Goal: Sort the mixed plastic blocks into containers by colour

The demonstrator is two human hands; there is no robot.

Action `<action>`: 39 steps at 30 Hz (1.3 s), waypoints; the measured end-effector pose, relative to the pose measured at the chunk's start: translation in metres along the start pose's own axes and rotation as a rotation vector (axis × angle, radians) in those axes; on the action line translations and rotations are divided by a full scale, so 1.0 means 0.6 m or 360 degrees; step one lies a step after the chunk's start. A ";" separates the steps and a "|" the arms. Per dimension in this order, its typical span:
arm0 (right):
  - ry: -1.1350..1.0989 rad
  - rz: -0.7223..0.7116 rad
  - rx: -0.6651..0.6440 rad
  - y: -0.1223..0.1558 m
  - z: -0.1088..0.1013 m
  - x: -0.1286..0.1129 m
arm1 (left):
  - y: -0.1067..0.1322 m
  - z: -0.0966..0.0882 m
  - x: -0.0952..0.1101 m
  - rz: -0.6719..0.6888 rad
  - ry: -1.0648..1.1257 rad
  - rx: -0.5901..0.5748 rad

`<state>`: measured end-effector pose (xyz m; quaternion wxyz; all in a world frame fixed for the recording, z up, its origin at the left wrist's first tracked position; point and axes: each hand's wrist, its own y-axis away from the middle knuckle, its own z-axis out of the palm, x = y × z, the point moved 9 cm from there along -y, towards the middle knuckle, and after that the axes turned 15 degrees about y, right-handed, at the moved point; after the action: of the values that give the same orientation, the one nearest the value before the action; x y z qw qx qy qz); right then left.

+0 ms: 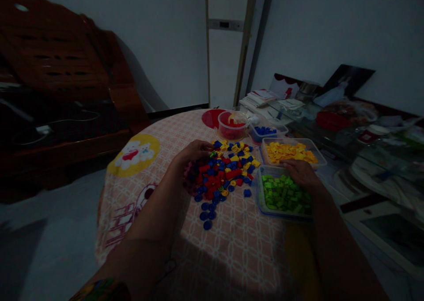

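Note:
A heap of small red, blue and yellow plastic pieces [225,171] lies on a round table with a checked pink cloth [232,248]. My left hand [195,152] rests on the heap's left edge, fingers curled and pinched around a small green piece. My right hand [300,171] lies palm down over the far rim of a clear box of green pieces [281,195], fingers bent; whether it holds anything is hidden.
A clear box of yellow pieces [289,152], a smaller box of blue pieces [265,131] and a round tub of red pieces [232,125] with a red lid [212,118] stand behind. A dark wooden bench [59,84] is at left, a cluttered glass surface [347,129] at right.

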<state>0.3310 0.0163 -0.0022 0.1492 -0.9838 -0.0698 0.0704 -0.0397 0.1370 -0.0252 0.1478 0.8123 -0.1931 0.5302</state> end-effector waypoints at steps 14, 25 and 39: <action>-0.0003 0.0022 -0.0086 -0.001 0.003 0.000 | 0.012 0.010 0.011 0.0014 0.0353 -0.0113; 0.0001 -0.0006 -0.0050 -0.001 0.001 0.001 | 0.022 0.154 0.146 0.0435 0.0518 -0.0457; 0.0000 0.0011 -0.0045 -0.001 0.007 0.006 | 0.064 0.240 0.228 0.0840 -0.0025 -0.0494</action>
<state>0.3341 0.0183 -0.0062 0.1350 -0.9861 -0.0675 0.0698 0.1082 0.0176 0.0451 0.1256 0.7058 -0.4773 0.5082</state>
